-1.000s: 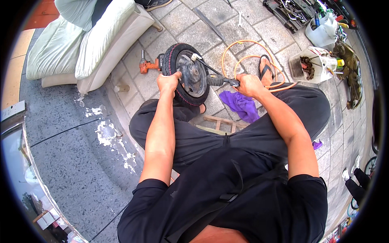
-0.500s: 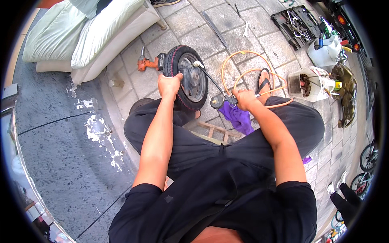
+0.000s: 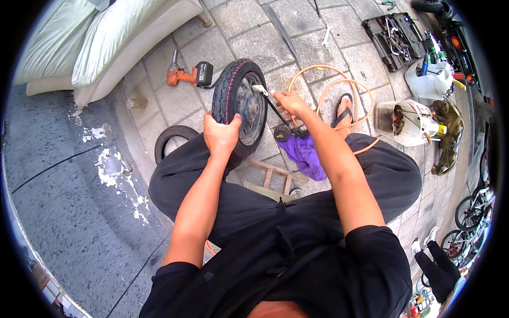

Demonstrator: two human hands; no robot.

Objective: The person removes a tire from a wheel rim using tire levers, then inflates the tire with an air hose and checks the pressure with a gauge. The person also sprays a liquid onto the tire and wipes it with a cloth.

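My left hand (image 3: 222, 135) grips the lower left side of an upright black tyre (image 3: 225, 90) on a grey wheel hub (image 3: 249, 114), thumb toward the hub. My right hand (image 3: 289, 106) is loosely curled, fingers apart, beside a pale air chuck (image 3: 260, 90) at the wheel and its thin black hose; whether it touches the hose is unclear. The gauged inflator (image 3: 282, 133) rests on a purple cloth (image 3: 302, 159), joined to an orange hose (image 3: 366, 90).
An orange impact wrench (image 3: 183, 76), loose tyre (image 3: 167, 138) and small wooden frame (image 3: 268, 177) are around me. Open tool case (image 3: 389, 42), two plastic containers (image 3: 413, 119) and bicycles (image 3: 466, 217) are right; cushioned seat (image 3: 116, 37) upper left; standing person's dark legs (image 3: 432, 270) lower right.
My right hand let go of the inflator, now lower on the cloth, and moved up-left toward the chuck. My left hand shifted lower on the tyre. A loose tyre came into view.
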